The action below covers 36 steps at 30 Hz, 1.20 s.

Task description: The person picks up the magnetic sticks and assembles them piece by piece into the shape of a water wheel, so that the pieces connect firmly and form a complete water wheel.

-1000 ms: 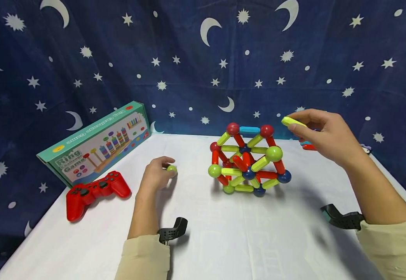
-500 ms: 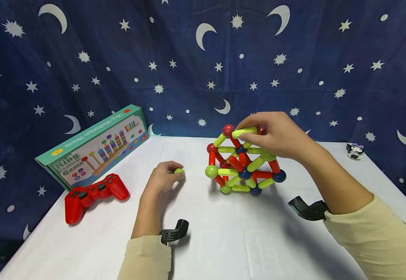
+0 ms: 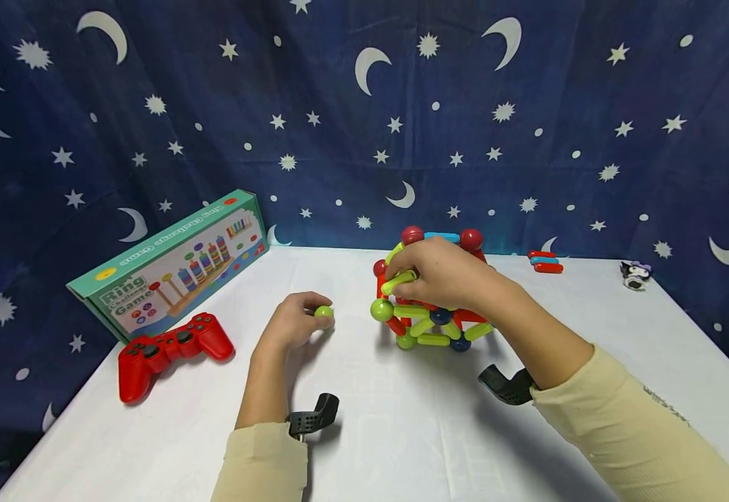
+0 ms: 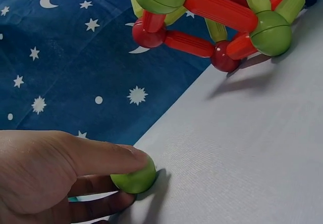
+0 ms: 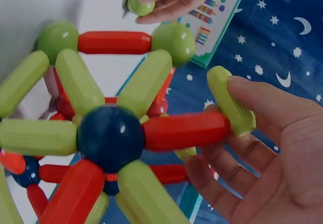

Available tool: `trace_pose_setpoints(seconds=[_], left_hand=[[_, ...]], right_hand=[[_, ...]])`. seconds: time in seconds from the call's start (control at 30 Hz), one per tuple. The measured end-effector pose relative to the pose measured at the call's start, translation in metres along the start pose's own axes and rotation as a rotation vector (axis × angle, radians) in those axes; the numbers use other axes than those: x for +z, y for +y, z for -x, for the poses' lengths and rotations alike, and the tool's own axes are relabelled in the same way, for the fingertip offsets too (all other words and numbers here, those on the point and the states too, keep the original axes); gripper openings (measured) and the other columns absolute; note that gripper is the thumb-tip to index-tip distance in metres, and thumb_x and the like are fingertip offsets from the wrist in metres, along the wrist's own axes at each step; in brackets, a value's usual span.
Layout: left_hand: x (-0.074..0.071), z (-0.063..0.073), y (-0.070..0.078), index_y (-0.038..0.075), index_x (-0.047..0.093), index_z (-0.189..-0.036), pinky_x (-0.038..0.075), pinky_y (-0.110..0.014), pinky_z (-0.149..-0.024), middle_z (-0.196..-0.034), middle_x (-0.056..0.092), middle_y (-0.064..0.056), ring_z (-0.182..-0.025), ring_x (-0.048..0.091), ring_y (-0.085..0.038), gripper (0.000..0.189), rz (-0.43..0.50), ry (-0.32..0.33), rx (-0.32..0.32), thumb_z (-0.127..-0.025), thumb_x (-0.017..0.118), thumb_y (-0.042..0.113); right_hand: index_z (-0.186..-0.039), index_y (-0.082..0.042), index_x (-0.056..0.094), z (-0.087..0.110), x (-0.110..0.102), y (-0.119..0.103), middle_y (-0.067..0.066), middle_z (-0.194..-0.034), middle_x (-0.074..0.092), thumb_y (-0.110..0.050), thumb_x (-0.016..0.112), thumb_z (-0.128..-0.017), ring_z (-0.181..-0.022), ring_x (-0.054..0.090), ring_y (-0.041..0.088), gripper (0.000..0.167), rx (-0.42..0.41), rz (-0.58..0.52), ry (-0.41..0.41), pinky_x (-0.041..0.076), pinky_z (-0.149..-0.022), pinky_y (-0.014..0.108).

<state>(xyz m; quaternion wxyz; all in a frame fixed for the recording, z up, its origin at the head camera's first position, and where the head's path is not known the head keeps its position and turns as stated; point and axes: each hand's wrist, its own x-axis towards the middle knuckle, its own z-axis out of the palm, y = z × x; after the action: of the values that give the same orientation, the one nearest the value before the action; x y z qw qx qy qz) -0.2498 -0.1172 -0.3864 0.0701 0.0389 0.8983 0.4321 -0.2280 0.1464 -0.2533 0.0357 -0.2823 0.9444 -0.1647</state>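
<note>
My left hand [image 3: 289, 322] pinches a green ball [image 4: 135, 179] between thumb and fingers, low over the white table left of the middle. My right hand [image 3: 448, 272] holds a yellow-green magnetic rod [image 5: 229, 103] between thumb and fingers, in front of a structure of magnetic rods and balls [image 3: 441, 316]. In the right wrist view, this rod lies right at the free end of a red rod [image 5: 184, 131] that sticks out from a dark blue ball [image 5: 111, 138]. Other fingers reach beneath that red rod. In the head view the hand hides much of the structure's middle.
A green Ring Game box [image 3: 169, 261] stands at the back left, with a red game controller [image 3: 172, 352] in front. Red and blue rods [image 3: 545, 261] lie at the back right, near a small black-and-white figurine [image 3: 636, 275]. A starry curtain [image 3: 339, 139] hangs behind the table.
My right hand has carried the yellow-green rod leftward from the right side, across the top of the structure and down to its front left. My left hand has shifted slightly right with the green ball.
</note>
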Motion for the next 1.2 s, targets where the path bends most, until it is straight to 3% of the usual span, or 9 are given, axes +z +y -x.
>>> trace_pose_setpoints(seconds=[0.13, 0.33, 0.47, 0.63, 0.77, 0.93, 1.03, 1.2], left_hand=[[-0.001, 0.000, 0.000, 0.006, 0.072, -0.125, 0.055, -0.037, -0.086, -0.118, 0.071, -0.014, -0.108, 0.066, -0.028, 0.035, 0.023, 0.015, 0.006, -0.091, 0.073, 0.014], [-0.005, 0.000, 0.011, 0.007, 0.071, -0.129, 0.056, -0.036, -0.087, -0.124, 0.071, -0.015, -0.103, 0.069, -0.026, 0.038, 0.171, 0.037, 0.067, -0.094, 0.072, 0.022], [-0.007, 0.004, 0.030, 0.009, 0.071, -0.129, 0.058, -0.033, -0.085, -0.124, 0.071, -0.013, -0.103, 0.071, -0.026, 0.037, 0.304, 0.068, 0.126, -0.095, 0.073, 0.023], [-0.002, 0.015, 0.065, 0.015, 0.072, -0.128, 0.058, -0.038, -0.090, -0.124, 0.071, -0.007, -0.103, 0.072, -0.026, 0.035, 0.450, 0.102, 0.245, -0.094, 0.075, 0.025], [0.009, 0.023, 0.091, 0.016, 0.071, -0.129, 0.057, -0.040, -0.095, -0.126, 0.071, -0.004, -0.107, 0.072, -0.023, 0.035, 0.498, 0.085, 0.357, -0.095, 0.074, 0.022], [0.027, 0.026, 0.108, 0.007, 0.070, -0.130, 0.060, -0.034, -0.094, -0.128, 0.070, -0.007, -0.112, 0.072, -0.024, 0.036, 0.547, 0.073, 0.457, -0.095, 0.073, 0.012], [0.033, 0.026, 0.113, 0.007, 0.070, -0.129, 0.059, -0.033, -0.094, -0.126, 0.071, -0.008, -0.111, 0.073, -0.023, 0.035, 0.568, 0.082, 0.483, -0.094, 0.073, 0.011], [0.038, 0.028, 0.117, 0.009, 0.071, -0.128, 0.061, -0.033, -0.091, -0.124, 0.072, -0.008, -0.108, 0.073, -0.023, 0.036, 0.555, 0.066, 0.475, -0.092, 0.075, 0.008]], right_hand=[[-0.113, -0.017, 0.080, -0.003, 0.004, -0.003, -0.003, -0.102, 0.077, -0.019, 0.079, -0.090, -0.098, 0.066, 0.019, 0.023, -0.013, 0.018, -0.051, 0.059, -0.085, 0.035], [-0.109, -0.015, 0.080, -0.005, 0.008, -0.003, -0.003, -0.096, 0.076, -0.018, 0.080, -0.089, -0.092, 0.065, 0.017, 0.021, -0.020, 0.034, -0.069, 0.058, -0.083, 0.034], [-0.112, -0.015, 0.079, -0.005, 0.008, -0.002, -0.002, -0.094, 0.075, -0.018, 0.080, -0.089, -0.088, 0.065, 0.017, 0.024, -0.019, 0.019, -0.066, 0.058, -0.080, 0.033], [-0.126, -0.014, 0.073, 0.003, 0.001, 0.001, 0.001, -0.098, 0.074, -0.017, 0.082, -0.087, -0.089, 0.065, 0.018, 0.040, 0.012, 0.021, -0.077, 0.059, -0.079, 0.034], [-0.129, -0.013, 0.071, 0.013, -0.004, 0.004, 0.001, -0.100, 0.075, -0.016, 0.082, -0.087, -0.093, 0.068, 0.019, 0.043, 0.040, 0.061, -0.069, 0.059, -0.080, 0.037], [-0.113, -0.012, 0.075, 0.020, -0.001, 0.007, -0.001, -0.095, 0.076, -0.017, 0.082, -0.088, -0.087, 0.068, 0.016, 0.026, 0.042, 0.130, -0.003, 0.057, -0.081, 0.040], [-0.109, -0.010, 0.073, 0.023, 0.000, 0.008, -0.002, -0.090, 0.074, -0.018, 0.083, -0.087, -0.083, 0.066, 0.015, 0.025, 0.044, 0.191, 0.042, 0.053, -0.083, 0.044], [-0.120, -0.009, 0.062, 0.029, -0.003, 0.010, -0.001, -0.085, 0.072, -0.021, 0.084, -0.086, -0.078, 0.066, 0.014, 0.043, 0.075, 0.172, 0.066, 0.053, -0.083, 0.045]])
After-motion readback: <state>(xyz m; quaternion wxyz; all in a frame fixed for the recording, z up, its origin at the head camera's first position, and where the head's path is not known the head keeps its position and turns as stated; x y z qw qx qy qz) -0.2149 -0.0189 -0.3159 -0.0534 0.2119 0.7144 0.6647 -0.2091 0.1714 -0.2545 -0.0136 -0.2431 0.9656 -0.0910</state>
